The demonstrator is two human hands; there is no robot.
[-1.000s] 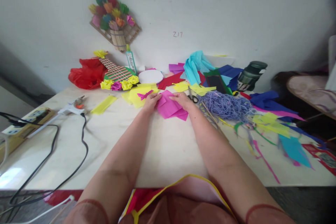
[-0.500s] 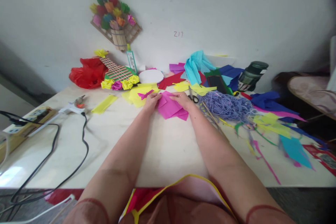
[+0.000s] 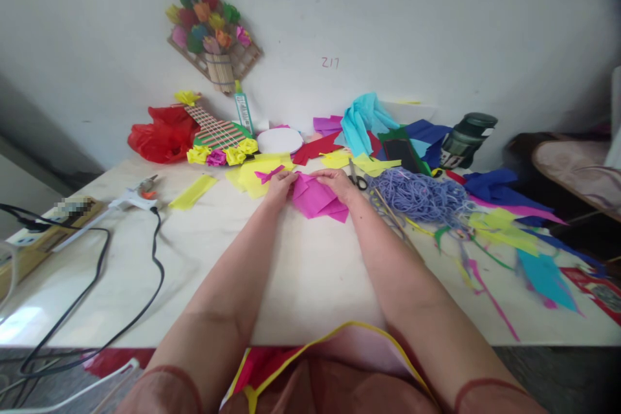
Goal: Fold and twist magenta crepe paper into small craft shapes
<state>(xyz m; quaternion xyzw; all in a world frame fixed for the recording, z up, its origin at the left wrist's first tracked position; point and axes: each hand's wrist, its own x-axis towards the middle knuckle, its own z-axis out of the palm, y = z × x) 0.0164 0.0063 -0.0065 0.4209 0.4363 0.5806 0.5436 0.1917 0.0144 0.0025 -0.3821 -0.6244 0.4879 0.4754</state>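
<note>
A sheet of magenta crepe paper [image 3: 320, 199], creased and layered, lies low over the table between my hands. My left hand [image 3: 283, 185] pinches its upper left edge. At the upper right, my right hand [image 3: 336, 182] grips the same paper, fingers closed along the top edge. A small twisted piece of magenta paper [image 3: 268, 174] sits just left of my left fingers, over yellow paper sheets [image 3: 248, 178]. Black-handled scissors [image 3: 358, 181] lie right beside my right hand.
Purple cord [image 3: 420, 197] heaps right of my right hand, near a dark green bottle [image 3: 468, 140]. Behind stand a glue bottle [image 3: 243, 113], a white disc [image 3: 280, 141] and a flower-trimmed stick craft [image 3: 218, 129]. A glue gun [image 3: 138, 198] and power strip [image 3: 53, 223] lie left.
The top edge of the magenta paper has dipped slightly between my hands, and my right fingers have shifted a little over it. Everything else stays in place.
</note>
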